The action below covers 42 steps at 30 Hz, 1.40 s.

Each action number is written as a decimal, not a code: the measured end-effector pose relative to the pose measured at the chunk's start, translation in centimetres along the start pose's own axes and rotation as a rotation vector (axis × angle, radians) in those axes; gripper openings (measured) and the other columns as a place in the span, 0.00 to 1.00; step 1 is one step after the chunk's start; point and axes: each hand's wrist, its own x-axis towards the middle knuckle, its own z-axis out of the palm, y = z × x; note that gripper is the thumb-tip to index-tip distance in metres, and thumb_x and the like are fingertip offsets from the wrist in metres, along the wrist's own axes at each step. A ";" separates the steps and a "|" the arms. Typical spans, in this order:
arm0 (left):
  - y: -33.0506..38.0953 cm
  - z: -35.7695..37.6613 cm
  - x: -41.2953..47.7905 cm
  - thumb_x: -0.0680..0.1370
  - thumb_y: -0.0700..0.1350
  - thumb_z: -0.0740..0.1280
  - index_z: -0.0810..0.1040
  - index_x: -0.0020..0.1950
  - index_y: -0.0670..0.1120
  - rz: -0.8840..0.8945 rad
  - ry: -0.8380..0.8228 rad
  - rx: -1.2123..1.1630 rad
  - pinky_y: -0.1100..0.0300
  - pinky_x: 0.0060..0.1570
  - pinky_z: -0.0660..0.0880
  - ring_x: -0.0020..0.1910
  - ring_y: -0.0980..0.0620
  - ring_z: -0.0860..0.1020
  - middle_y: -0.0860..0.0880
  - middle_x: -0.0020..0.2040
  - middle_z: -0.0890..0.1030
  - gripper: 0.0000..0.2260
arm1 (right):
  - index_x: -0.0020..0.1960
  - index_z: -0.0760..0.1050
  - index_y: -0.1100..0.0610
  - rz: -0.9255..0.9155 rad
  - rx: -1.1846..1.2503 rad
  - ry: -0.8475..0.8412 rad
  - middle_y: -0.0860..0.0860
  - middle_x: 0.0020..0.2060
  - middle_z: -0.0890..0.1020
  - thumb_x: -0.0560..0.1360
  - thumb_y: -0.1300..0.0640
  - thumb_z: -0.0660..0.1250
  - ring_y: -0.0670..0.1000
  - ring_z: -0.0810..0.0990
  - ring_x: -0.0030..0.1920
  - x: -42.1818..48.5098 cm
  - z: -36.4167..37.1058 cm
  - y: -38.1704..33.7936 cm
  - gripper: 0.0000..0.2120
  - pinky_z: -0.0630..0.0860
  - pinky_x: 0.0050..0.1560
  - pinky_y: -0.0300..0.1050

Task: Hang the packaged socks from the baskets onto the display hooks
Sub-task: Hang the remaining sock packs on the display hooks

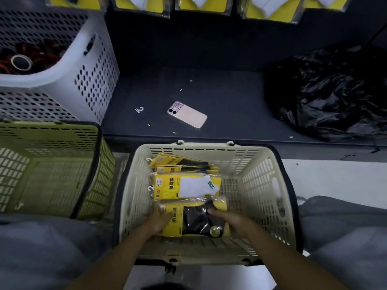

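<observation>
We log a dark shelf (219,59) on the far side, with a black plastic bag (326,95) at its right and a white basket (94,65) at its left. Near left is a green basket (52,164). Near centre, a cream basket (261,185) holds the sock packs: a white-sock pack (188,186) mid-basket and a dark-sock pack (194,223) nearest. The right hand (232,221) holds that pack's right end, thumb on top. The left hand (159,221) lies on its yellow card; we cannot tell its grip. A phone (187,117) lies on the shelf.

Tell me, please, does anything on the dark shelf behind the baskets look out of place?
Yes. A phone lies camera side up and askew on the dark shelf, a loose white hanger hook lies left of it, and small scraps are scattered around them. They look stray.
</observation>
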 end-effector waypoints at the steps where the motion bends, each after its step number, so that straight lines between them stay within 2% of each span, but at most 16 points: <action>1: 0.1 0.0 -0.1 0.80 0.52 0.62 0.46 0.78 0.46 -0.005 0.005 -0.035 0.51 0.70 0.60 0.75 0.45 0.57 0.44 0.77 0.54 0.33 | 0.62 0.77 0.60 -0.024 -0.024 -0.046 0.57 0.60 0.80 0.67 0.50 0.76 0.55 0.78 0.61 -0.6 0.3 -0.7 0.27 0.72 0.65 0.50; 3: 0.2 -0.1 -0.5 0.79 0.55 0.61 0.49 0.78 0.47 -0.014 0.003 -0.048 0.50 0.69 0.61 0.74 0.44 0.59 0.44 0.77 0.56 0.33 | 0.65 0.75 0.56 -0.049 -0.129 -0.084 0.50 0.64 0.76 0.68 0.46 0.73 0.51 0.74 0.65 -1.9 0.6 -2.2 0.28 0.69 0.62 0.42; 5: 0.8 -0.3 -0.9 0.78 0.59 0.59 0.50 0.77 0.47 -0.031 -0.023 0.025 0.49 0.69 0.61 0.74 0.43 0.61 0.43 0.76 0.58 0.33 | 0.66 0.73 0.55 -0.060 -0.193 -0.051 0.47 0.62 0.74 0.70 0.44 0.71 0.51 0.72 0.65 -3.3 0.6 -4.0 0.28 0.68 0.57 0.44; 9: 4.0 -0.8 -2.1 0.75 0.63 0.61 0.58 0.75 0.50 0.066 -0.071 0.135 0.46 0.68 0.65 0.71 0.43 0.65 0.44 0.74 0.64 0.33 | 0.58 0.78 0.64 -0.173 -0.080 0.045 0.58 0.49 0.84 0.68 0.55 0.75 0.57 0.83 0.51 -6.4 -0.9 -8.5 0.22 0.78 0.56 0.52; 12: 7.6 -1.4 -3.3 0.70 0.64 0.67 0.50 0.77 0.52 0.248 -0.032 0.031 0.46 0.69 0.63 0.73 0.44 0.63 0.47 0.76 0.60 0.42 | 0.56 0.80 0.64 -0.329 0.012 0.128 0.59 0.47 0.85 0.68 0.55 0.75 0.59 0.83 0.50 -9.7 -2.4 -12.1 0.20 0.77 0.57 0.51; 14: 10.2 -2.0 -4.2 0.68 0.61 0.71 0.45 0.78 0.51 0.352 0.139 -0.116 0.47 0.71 0.62 0.73 0.45 0.61 0.46 0.76 0.58 0.48 | 0.50 0.83 0.61 -0.442 0.110 0.156 0.59 0.47 0.85 0.66 0.54 0.75 0.58 0.82 0.49 -12.1 -2.9 -14.2 0.16 0.76 0.58 0.52; 17: 14.2 -2.9 -5.9 0.68 0.57 0.74 0.42 0.77 0.49 0.402 0.342 -0.428 0.47 0.64 0.71 0.68 0.46 0.69 0.44 0.72 0.67 0.51 | 0.38 0.85 0.54 -0.612 0.232 0.111 0.54 0.40 0.86 0.61 0.51 0.75 0.53 0.84 0.38 -15.7 -2.1 -16.8 0.09 0.81 0.41 0.42; 20: 17.8 -3.7 -8.5 0.69 0.55 0.73 0.50 0.76 0.52 0.406 0.245 -0.790 0.56 0.43 0.77 0.58 0.48 0.79 0.44 0.66 0.75 0.43 | 0.40 0.85 0.55 -0.687 0.392 0.030 0.56 0.40 0.85 0.64 0.52 0.73 0.55 0.85 0.38 -17.8 -0.5 -18.4 0.08 0.82 0.39 0.45; 24: 22.1 -3.4 -11.1 0.72 0.52 0.68 0.71 0.67 0.45 0.580 -0.058 -1.095 0.54 0.53 0.79 0.52 0.50 0.82 0.44 0.60 0.80 0.26 | 0.44 0.85 0.56 -0.699 0.520 -0.060 0.55 0.45 0.86 0.64 0.50 0.74 0.54 0.86 0.43 -18.4 1.5 -19.1 0.12 0.81 0.38 0.45; 27: 24.4 -2.8 -12.3 0.78 0.46 0.65 0.75 0.63 0.45 0.642 -0.065 -1.021 0.58 0.45 0.79 0.53 0.49 0.81 0.45 0.59 0.81 0.14 | 0.57 0.81 0.58 -0.692 0.442 0.031 0.56 0.52 0.84 0.65 0.48 0.75 0.56 0.84 0.51 -18.1 2.3 -19.6 0.23 0.81 0.51 0.51; 29: 25.5 -3.2 -12.7 0.78 0.46 0.67 0.77 0.57 0.49 0.691 0.068 -0.922 0.58 0.46 0.78 0.52 0.51 0.82 0.49 0.55 0.83 0.09 | 0.70 0.68 0.59 -0.709 0.306 0.222 0.56 0.62 0.78 0.68 0.49 0.75 0.57 0.79 0.60 -17.9 1.7 -20.5 0.34 0.75 0.61 0.54; 32: 26.7 -3.7 -13.4 0.74 0.48 0.71 0.79 0.54 0.51 0.764 0.243 -0.740 0.63 0.44 0.78 0.47 0.56 0.83 0.52 0.49 0.85 0.09 | 0.74 0.58 0.55 -0.847 0.167 0.417 0.51 0.71 0.66 0.71 0.53 0.73 0.50 0.66 0.70 -19.0 1.0 -22.7 0.37 0.68 0.59 0.38; 34: 27.7 -3.5 -14.0 0.72 0.48 0.73 0.80 0.52 0.49 0.803 0.264 -0.656 0.63 0.44 0.77 0.45 0.56 0.83 0.52 0.47 0.85 0.10 | 0.71 0.64 0.54 -1.007 0.060 0.447 0.48 0.68 0.69 0.72 0.51 0.72 0.45 0.67 0.67 -20.4 1.2 -24.6 0.31 0.66 0.58 0.34; 37: 29.4 -2.9 -15.1 0.72 0.47 0.73 0.80 0.49 0.51 0.886 0.228 -0.565 0.69 0.36 0.76 0.41 0.60 0.83 0.55 0.42 0.85 0.07 | 0.65 0.70 0.56 -1.211 0.064 0.428 0.50 0.58 0.77 0.73 0.56 0.71 0.45 0.77 0.55 -23.0 1.3 -27.6 0.22 0.72 0.54 0.31; 39: 30.7 -2.8 -15.6 0.71 0.46 0.74 0.80 0.48 0.52 0.961 0.208 -0.517 0.72 0.36 0.75 0.42 0.61 0.83 0.57 0.42 0.85 0.07 | 0.61 0.71 0.58 -1.278 0.099 0.428 0.52 0.51 0.79 0.73 0.58 0.71 0.46 0.78 0.48 -24.4 0.6 -29.1 0.19 0.75 0.46 0.28; 42: 33.3 -2.9 -16.7 0.70 0.46 0.75 0.81 0.49 0.52 1.049 0.198 -0.435 0.72 0.39 0.75 0.45 0.60 0.82 0.55 0.45 0.85 0.10 | 0.58 0.74 0.58 -1.305 0.113 0.430 0.52 0.47 0.80 0.72 0.56 0.72 0.47 0.78 0.47 -26.2 -1.1 -30.7 0.16 0.75 0.44 0.28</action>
